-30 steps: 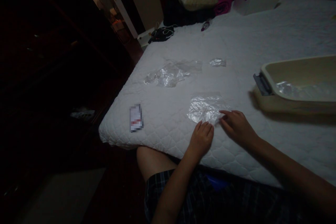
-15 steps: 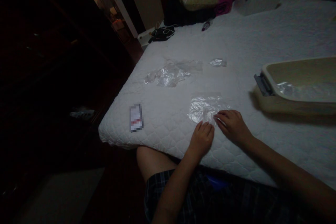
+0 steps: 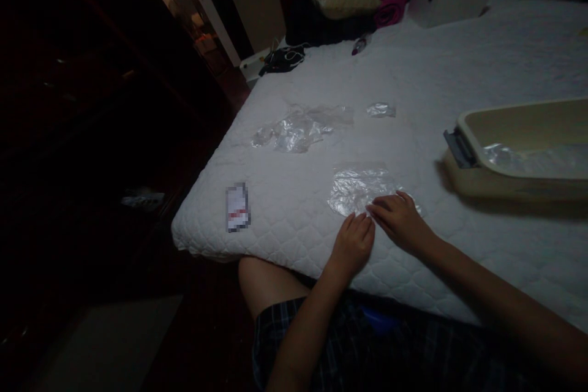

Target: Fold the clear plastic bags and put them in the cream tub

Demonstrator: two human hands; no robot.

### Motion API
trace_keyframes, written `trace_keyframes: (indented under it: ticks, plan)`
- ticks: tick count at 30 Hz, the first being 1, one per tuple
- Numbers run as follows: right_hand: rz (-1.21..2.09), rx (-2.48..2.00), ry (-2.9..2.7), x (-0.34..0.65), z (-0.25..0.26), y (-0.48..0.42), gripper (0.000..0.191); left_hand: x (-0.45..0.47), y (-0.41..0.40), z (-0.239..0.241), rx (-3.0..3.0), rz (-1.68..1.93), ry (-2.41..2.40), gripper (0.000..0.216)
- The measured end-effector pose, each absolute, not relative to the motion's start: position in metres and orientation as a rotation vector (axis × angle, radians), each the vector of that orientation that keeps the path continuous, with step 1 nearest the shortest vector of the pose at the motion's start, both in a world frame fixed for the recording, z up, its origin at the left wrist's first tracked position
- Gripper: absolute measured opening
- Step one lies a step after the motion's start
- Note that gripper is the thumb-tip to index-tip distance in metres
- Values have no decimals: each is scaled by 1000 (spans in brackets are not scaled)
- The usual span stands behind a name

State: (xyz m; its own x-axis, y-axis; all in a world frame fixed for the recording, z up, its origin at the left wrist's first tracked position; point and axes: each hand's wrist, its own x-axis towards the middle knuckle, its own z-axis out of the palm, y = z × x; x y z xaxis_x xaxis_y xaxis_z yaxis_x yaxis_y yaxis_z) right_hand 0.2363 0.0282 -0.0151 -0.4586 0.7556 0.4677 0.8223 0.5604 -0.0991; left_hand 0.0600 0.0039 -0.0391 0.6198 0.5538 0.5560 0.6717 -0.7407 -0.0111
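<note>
A clear plastic bag [image 3: 356, 187] lies spread on the white quilted bed in front of me. My left hand [image 3: 353, 242] is at its near edge, fingers close together and bent down onto the plastic. Beside it my right hand [image 3: 399, 217] pinches the same edge, its fingertips almost touching the left ones. Part of the bag shows past the right hand; the exact grip under the fingers is hidden. Farther up the bed are a crumpled clear plastic bag [image 3: 298, 130] and a small folded piece of clear plastic [image 3: 381, 110].
On the right stands a beige plastic bin [image 3: 509, 188] with a grey handle, clear plastic inside. A pixelated phone-like object [image 3: 237, 208] lies near the bed's left edge. A white box [image 3: 452, 1], a cushion [image 3: 344, 0] and a pink roll [image 3: 390, 7] are at the back.
My right hand has shifted slightly left along the bag's near edge, closer to my left hand. The left hand stays in place.
</note>
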Motion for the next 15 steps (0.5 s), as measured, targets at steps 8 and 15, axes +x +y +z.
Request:
trace_keyframes:
  ticks: [8,15]
  plan:
    - [-141,-1273,-2333,235,-10,27,23,59,2,-37,-2607,-810,-1032,27]
    - [-82,-1195,-2266,243,1,24,24,61,3,-36,-2617,-785,-1045,24]
